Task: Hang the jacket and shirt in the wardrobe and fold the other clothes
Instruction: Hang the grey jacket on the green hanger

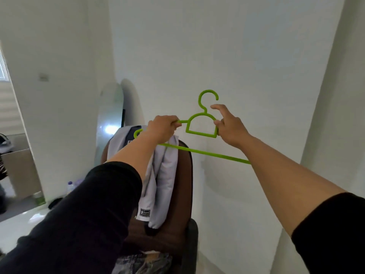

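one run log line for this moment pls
stage: hanger prep | left hand: grip on green hanger | right hand: pinching hanger | pale garment: draped over brown chair | hung: none yet

Both hands [163,128] [230,125] hold green hanger [201,125]; pale shirt [164,175] draped over brown chair [183,194].
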Motion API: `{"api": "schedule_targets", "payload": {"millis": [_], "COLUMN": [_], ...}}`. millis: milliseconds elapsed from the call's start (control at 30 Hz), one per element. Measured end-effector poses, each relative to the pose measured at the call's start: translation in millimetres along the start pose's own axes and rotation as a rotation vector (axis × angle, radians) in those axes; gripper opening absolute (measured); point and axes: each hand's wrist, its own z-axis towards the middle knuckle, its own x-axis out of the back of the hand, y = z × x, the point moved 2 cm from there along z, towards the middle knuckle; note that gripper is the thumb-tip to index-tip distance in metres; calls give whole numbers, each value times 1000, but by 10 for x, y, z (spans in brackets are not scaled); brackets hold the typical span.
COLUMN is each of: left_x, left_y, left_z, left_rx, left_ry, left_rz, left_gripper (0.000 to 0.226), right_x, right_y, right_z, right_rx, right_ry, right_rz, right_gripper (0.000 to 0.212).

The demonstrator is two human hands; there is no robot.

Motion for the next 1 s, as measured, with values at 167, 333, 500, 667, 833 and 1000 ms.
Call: {"api": "schedule_targets", "payload": {"millis": [167,333,500,667,833,1000], "left_x": [-238,-763,-1334,-1706,-1867,-1698], "left_y": [-397,-826,-1096,-1278,-1478,-1605], "left_z": [461,968,1428,1764,1901,1878], "left_rx": [172,278,327,426,461,391], "left_ry": [248,191,-46,-262,-332,-74], "left_rz": [37,82,147,268,440,366], "left_gripper": [48,40,30,39,45,45], "right_x": [-379,-896,-1436,-1764,-1994,-2098], "right_y": [305,804,1188,1418,1515,1488], "right_z": [730,1482,1958,2268,2445,2505], "right_rx": [27,8,-12,-12,-14,-59], "right_ry": [29,-32,-118,-172,-236,-237], "right_rz": [-71,-108,-86,24,74,85], "right_gripper": [46,43,38,43,47,48]}}
